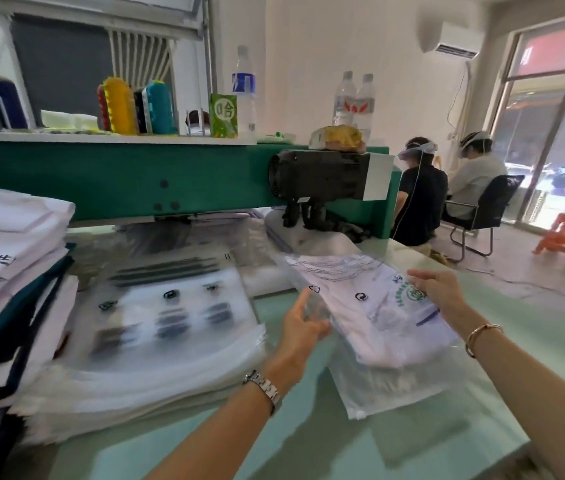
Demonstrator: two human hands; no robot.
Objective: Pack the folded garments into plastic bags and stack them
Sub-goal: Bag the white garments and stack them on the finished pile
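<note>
Entry: one white garment (371, 318) lay inside its plastic bag (395, 386) over the counter (308, 445), left grip (303, 327) pinching one edge, right grip (440, 292) laid on the other, closure indiscernible; not yet stacked, and folded garments (7, 244) beside empty bags (170, 320) awaited packing.

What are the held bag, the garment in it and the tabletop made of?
Bag: thin clear plastic film, glossy and crinkled, print showing through. Garment: white cloth, matte, soft folds; fibre unclear. Tabletop: probably glass over pale green, given its smooth reflective sheen.
</note>
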